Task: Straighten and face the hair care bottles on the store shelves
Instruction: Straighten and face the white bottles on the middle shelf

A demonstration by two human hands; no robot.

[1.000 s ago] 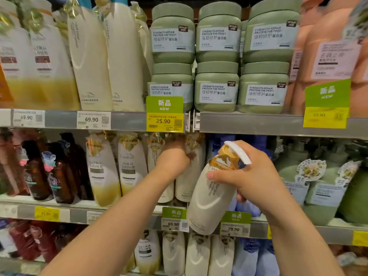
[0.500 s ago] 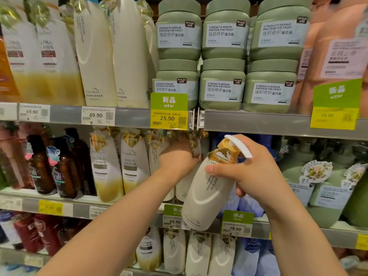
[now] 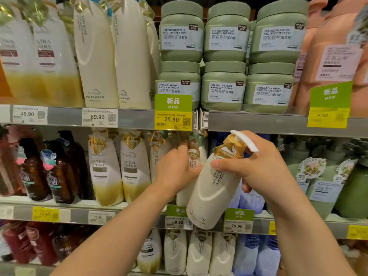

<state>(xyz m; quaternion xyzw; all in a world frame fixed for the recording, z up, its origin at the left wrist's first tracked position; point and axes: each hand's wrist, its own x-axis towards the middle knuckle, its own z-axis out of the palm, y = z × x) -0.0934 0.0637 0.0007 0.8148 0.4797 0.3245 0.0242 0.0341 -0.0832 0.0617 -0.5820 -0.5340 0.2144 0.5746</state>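
At the middle shelf (image 3: 83, 213), the person's right hand (image 3: 262, 170) has its fingers (image 3: 221, 163) wrapped around the neck of a cream pump bottle (image 3: 211, 194), tilted and held clear of the shelf edge. Beside it, the left hand (image 3: 175, 168) reaches among the standing cream bottles (image 3: 196, 156), fingers curled on one, just under the 25.90 price tag (image 3: 173, 120).

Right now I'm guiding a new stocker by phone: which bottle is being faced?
Find the yellow 25.90 price tag on the upper shelf rail. Just below and right, the right hand holds a cream Soft Silky pump bottle. Unlike its upright neighbours, it is tilted, off the shelf.
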